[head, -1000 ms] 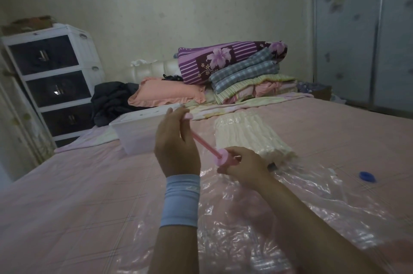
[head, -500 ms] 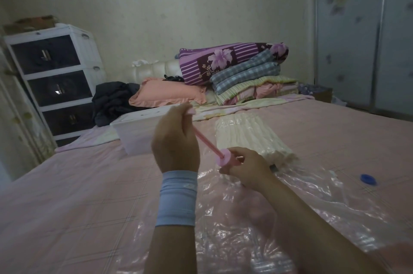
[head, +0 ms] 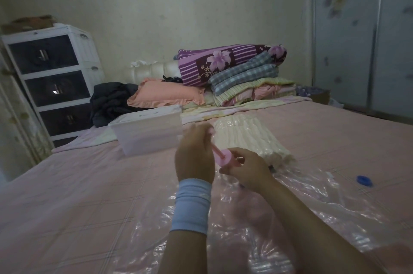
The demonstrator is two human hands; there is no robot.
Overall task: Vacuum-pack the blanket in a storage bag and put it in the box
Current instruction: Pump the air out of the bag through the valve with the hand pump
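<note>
Blanket [head: 250,139] sits mid-bed, a cream ribbed bundle that looks sealed into the far end of the clear storage bag [head: 312,195], just right of the white box [head: 145,133] and not yet in it.

Sweeping from the left: the box stands open-topped on the pink bed [head: 67,184], untouched. Next, the left hand [head: 194,157], blue wristband [head: 192,204] below it, is clamped on the handle of the pink pump [head: 224,159]. Here's the change! A second ago a long stretch of pink rod showed between that hand and the pump's round top; now only a stub shows, and the hand has dropped close to the right one. That reads as a plunger stroke going in, so pumping is under way.

The right hand [head: 248,168] is curled round the pump's body, steadying it on the bag; the valve itself is hidden.

Further right, slack plastic lies wrinkled, and a blue cap [head: 364,181] lies apart on it, probably the valve's cover, to go back on later.
</note>
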